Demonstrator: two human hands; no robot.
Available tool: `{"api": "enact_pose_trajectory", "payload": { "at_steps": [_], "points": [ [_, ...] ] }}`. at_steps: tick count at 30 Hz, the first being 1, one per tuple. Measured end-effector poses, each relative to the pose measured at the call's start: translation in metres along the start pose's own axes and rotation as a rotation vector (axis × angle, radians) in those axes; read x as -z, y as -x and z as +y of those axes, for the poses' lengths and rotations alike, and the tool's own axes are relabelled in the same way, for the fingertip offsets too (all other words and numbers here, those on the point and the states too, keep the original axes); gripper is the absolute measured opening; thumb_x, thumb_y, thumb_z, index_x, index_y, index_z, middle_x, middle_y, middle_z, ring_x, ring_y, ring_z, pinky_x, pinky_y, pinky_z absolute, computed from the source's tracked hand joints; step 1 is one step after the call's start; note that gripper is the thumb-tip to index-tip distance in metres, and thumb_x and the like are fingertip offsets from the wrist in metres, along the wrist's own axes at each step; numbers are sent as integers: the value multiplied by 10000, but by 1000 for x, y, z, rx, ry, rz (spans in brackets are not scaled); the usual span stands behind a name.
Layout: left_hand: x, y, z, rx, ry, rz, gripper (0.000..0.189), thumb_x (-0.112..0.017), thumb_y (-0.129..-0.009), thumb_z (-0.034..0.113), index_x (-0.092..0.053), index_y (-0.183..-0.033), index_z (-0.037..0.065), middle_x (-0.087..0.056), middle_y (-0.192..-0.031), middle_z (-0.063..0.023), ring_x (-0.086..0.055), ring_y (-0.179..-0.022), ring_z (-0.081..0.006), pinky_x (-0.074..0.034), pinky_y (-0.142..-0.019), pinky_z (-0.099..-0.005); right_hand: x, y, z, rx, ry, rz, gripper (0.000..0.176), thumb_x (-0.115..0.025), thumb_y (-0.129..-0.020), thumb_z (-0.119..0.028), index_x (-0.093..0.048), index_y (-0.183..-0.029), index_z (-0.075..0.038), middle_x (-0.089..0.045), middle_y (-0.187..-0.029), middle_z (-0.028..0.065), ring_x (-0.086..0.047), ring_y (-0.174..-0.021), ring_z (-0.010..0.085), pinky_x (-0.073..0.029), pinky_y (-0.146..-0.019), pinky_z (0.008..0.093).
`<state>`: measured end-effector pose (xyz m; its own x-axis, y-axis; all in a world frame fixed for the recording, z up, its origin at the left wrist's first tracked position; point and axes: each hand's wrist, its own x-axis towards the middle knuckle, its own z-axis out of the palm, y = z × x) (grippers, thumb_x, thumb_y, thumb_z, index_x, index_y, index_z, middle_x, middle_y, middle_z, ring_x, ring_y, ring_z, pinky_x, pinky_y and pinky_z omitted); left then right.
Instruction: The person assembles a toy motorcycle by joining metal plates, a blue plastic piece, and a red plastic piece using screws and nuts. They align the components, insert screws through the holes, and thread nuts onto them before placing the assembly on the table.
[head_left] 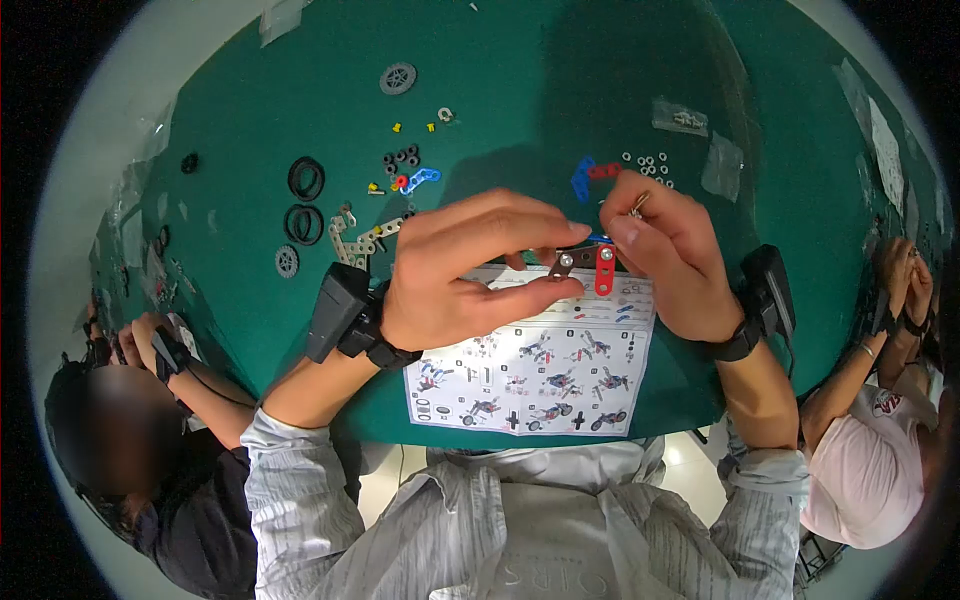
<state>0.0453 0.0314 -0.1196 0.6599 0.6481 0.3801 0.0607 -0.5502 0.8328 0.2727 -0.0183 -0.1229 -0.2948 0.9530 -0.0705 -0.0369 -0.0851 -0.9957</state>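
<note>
Linkage (604, 270) between the left hand (455, 270) and the right hand (672, 262), above the printed sheet (530, 385).
The linkage joins dark and red strips with silver bolts, a blue piece beside them; the left hand, thumb and fingertips nearly together, grips its dark part, while the right hand pinches a small metal piece (639, 205) between thumb and forefinger, and whether it also touches the linkage I cannot tell. On the green table (480, 130), beyond the right hand, lie a blue-and-red part (582, 181) and white rings (646, 169); beyond the left, beige strips (354, 247), a blue bracket (426, 177), black tyres (291, 178) and a grey wheel (398, 79).
</note>
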Motion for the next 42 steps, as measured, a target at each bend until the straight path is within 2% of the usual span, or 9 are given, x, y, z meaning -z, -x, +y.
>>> {"api": "enact_pose_trajectory", "payload": {
  "at_steps": [10, 17, 18, 21, 24, 27, 30, 33, 42],
  "points": [
    [1, 2, -5, -42, -101, 114, 361, -793, -716, -49, -701, -1063, -22, -686, -1031, -168, -643, -781, -172, -514, -667, -259, -2, -2, -6, -42, -93, -77, 227, -544, -1009, -196, -604, -900, -6, -485, -747, -37, -397, -699, 42, -342, -622, 230],
    [-4, 5, -10, -79, -157, 137, 321, -760, -745, -81, -695, -1053, -19, -668, -1062, -153, -635, -878, -178, -507, -712, -261, -3, -4, -4, -104, -80, -91, 195, -617, -986, -164, -696, -987, 14, -647, -852, -15, -514, -763, 5, -388, -636, 186],
    [-5, 6, -12, -79, -158, 140, 328, -754, -755, -84, -689, -1069, -14, -659, -1071, -141, -629, -908, -176, -500, -731, -258, -10, -4, 8, 5, -76, -16, 166, -644, -967, -144, -695, -985, 13, -629, -804, -27, -493, -721, -8, -364, -600, 176],
    [-10, 1, -12, -75, -143, 243, 286, -784, -707, -55, -737, -967, 54, -684, -953, -73, -646, -772, -130, -511, -569, -231, -10, -2, 0, -45, -24, -23, 148, -675, -944, -129, -691, -979, 13, -600, -739, -42, -463, -657, -16, -330, -540, 186],
    [-9, 1, -11, -91, -157, 234, 281, -789, -707, -53, -731, -964, 47, -682, -949, -75, -640, -765, -134, -504, -562, -231, -8, 0, -1, -83, 6, -63, 114, -665, -940, -87, -685, -1005, 5, -576, -766, -75, -401, -641, -27, -285, -544, 169],
    [-5, 8, -10, -76, -171, 121, 324, -745, -765, -97, -674, -1071, -18, -640, -1091, -126, -631, -920, -168, -498, -747, -258, -11, 1, 0, -77, -17, -60, 107, -667, -944, -83, -672, -1001, 8, -547, -741, -83, -388, -629, -29, -268, -534, 168],
    [-6, 10, -12, -79, -148, 119, 323, -746, -767, -101, -670, -1070, -19, -634, -1107, -132, -634, -931, -172, -501, -762, -258, -15, 0, 2, -48, -20, -4, 144, -709, -920, -130, -667, -907, 8, -494, -632, -76, -380, -575, -19, -257, -480, 200],
    [-5, 11, -12, -72, -133, 107, 320, -744, -772, -104, -666, -1070, -21, -627, -1125, -139, -636, -944, -175, -507, -777, -258, -12, 1, 2, -48, 30, -61, 75, -659, -945, -63, -652, -987, -1, -483, -713, -101, -354, -625, -31, -252, -530, 170],
    [-6, 11, -13, -41, -93, 113, 305, -732, -785, -110, -663, -1069, -24, -624, -1133, -155, -644, -965, -177, -519, -791, -260, -14, 2, 1, -51, 92, -15, 69, -649, -941, -54, -633, -986, -5, -481, -733, -98, -321, -621, -24, -246, -532, 167]
  ]
}}
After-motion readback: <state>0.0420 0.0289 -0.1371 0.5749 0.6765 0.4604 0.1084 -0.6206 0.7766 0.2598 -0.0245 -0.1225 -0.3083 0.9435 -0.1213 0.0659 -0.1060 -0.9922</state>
